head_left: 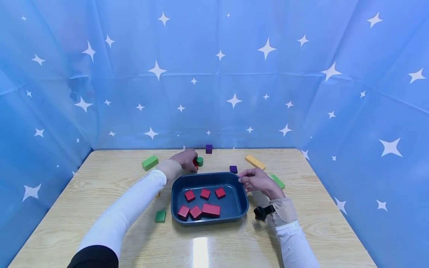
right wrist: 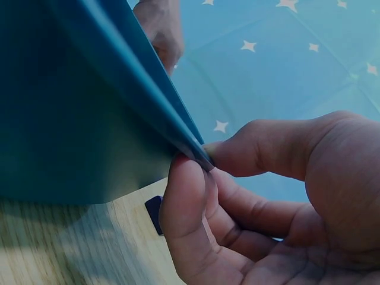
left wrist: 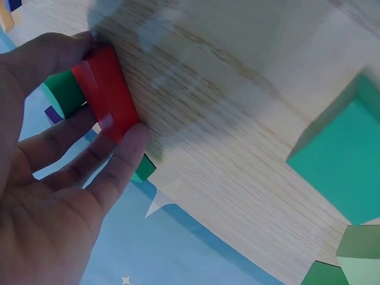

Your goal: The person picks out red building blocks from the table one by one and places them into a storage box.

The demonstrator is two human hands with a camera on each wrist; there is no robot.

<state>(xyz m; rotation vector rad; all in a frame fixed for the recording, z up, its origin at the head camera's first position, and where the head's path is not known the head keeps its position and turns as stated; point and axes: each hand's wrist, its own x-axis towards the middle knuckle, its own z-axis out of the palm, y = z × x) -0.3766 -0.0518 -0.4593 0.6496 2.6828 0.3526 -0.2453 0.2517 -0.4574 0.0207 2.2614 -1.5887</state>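
My left hand [head_left: 187,159] pinches a red block [left wrist: 108,89] between thumb and fingertips, beyond the far left corner of a dark blue tray [head_left: 214,221]. In the head view that block is mostly hidden by the hand. A green cylinder [head_left: 199,161] stands right beside it. With thumb and fingers, my right hand [head_left: 259,181] grips the tray's rim [right wrist: 193,148] at its far right corner. Inside the tray lie several red cubes [head_left: 189,195] and one longer red block [head_left: 211,210].
Around the tray lie a light green block [head_left: 150,162], a green square block [head_left: 160,216], a purple cube [head_left: 209,149], a dark purple block [head_left: 233,169], an orange block [head_left: 255,162] and a green block [head_left: 277,181]. A blue starred curtain [head_left: 201,111] borders the table's back edge.
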